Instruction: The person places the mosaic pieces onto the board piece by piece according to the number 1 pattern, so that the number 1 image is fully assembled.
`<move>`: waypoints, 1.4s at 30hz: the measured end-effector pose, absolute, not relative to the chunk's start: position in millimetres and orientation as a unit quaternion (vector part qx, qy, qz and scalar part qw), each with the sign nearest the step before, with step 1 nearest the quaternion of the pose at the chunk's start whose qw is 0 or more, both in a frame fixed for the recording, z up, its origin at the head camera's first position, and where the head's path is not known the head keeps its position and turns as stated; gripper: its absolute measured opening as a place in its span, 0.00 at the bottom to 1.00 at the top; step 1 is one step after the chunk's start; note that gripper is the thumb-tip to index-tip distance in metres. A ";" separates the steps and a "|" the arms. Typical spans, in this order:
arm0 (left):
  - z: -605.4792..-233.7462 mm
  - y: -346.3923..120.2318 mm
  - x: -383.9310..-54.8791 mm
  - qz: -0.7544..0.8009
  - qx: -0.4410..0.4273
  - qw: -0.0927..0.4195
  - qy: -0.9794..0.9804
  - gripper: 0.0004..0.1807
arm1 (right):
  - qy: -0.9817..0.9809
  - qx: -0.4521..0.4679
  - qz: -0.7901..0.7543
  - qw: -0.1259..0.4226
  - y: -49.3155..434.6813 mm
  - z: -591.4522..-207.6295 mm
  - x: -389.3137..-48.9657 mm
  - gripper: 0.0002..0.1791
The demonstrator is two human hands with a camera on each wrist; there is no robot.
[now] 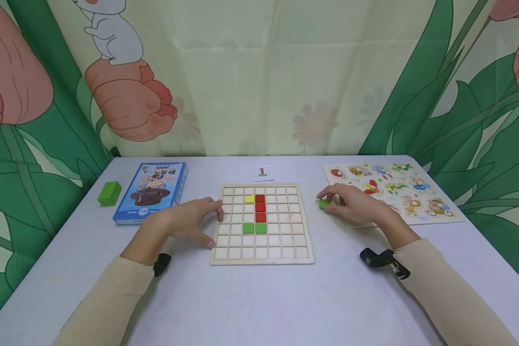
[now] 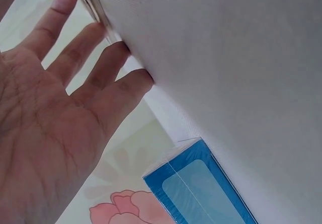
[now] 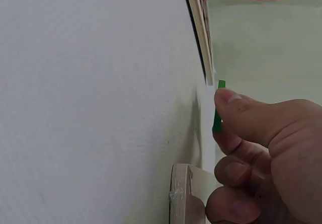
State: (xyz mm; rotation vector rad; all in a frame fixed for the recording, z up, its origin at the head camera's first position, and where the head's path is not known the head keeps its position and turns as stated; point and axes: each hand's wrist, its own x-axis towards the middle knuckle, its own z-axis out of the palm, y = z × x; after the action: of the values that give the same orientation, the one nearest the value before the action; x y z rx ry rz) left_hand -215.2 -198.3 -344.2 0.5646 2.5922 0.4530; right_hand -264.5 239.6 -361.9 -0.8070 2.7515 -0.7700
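A wooden grid board (image 1: 285, 239) lies flat in the middle of the table. One yellow tile (image 1: 249, 198), a column of red tiles (image 1: 260, 207) and two green tiles (image 1: 254, 228) sit in its squares. My left hand (image 1: 189, 218) is at the board's left edge, thumb and fingers spread along it; the left wrist view shows the palm and extended fingers. To the right of the board, my right hand (image 1: 356, 204) pinches a green tile (image 3: 220, 105) between thumb and index finger, above the table. The other fingers of that hand are curled in the right wrist view.
Behind the board lies a small pattern card (image 1: 263, 172). At the left are a blue game box (image 1: 151, 193) and a green block (image 1: 109, 193). A puzzle board (image 1: 398, 187) with animal pictures lies at the right, partly beneath my right hand. A printed curtain (image 1: 251, 96) hangs behind.
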 end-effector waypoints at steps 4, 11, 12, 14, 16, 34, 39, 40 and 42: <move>-345.5 -198.1 -216.2 0.161 0.208 0.219 0.940 0.29 | 0.910 -0.274 -0.296 0.097 241.6 -359.2 -261.7 0.18; -347.5 -199.6 -216.0 0.166 0.214 0.215 0.938 0.29 | 0.886 -0.297 -0.340 0.106 238.3 -354.7 -258.9 0.18; -347.7 -199.8 -215.9 0.167 0.214 0.215 0.938 0.29 | 0.883 -0.300 -0.345 0.109 237.3 -353.9 -258.5 0.18; -348.6 -201.1 -215.1 0.169 0.213 0.215 0.938 0.29 | 0.876 -0.304 -0.356 0.116 234.4 -352.7 -258.5 0.18; -349.3 -202.2 -214.5 0.172 0.216 0.212 0.937 0.29 | 0.869 -0.308 -0.368 0.121 232.4 -351.8 -258.7 0.19; -347.2 -201.4 -215.5 0.164 0.218 0.215 0.938 0.29 | 0.826 -0.362 -0.414 0.125 209.6 -339.3 -248.4 0.17; -347.2 -200.6 -215.9 0.166 0.221 0.215 0.937 0.29 | 0.808 -0.381 -0.432 0.125 203.7 -337.4 -245.9 0.18; -346.9 -200.5 -215.9 0.165 0.221 0.215 0.937 0.29 | 0.804 -0.385 -0.436 0.126 202.1 -337.1 -245.7 0.18; -345.9 -200.2 -215.8 0.165 0.222 0.214 0.937 0.29 | 0.800 -0.387 -0.440 0.128 199.1 -336.6 -245.5 0.17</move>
State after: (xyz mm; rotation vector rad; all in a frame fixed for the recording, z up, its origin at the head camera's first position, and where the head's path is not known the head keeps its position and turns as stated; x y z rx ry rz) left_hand -215.8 -200.2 -345.9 0.6164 2.5994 0.4567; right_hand -245.5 199.1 -336.6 -1.1254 2.3268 -1.2813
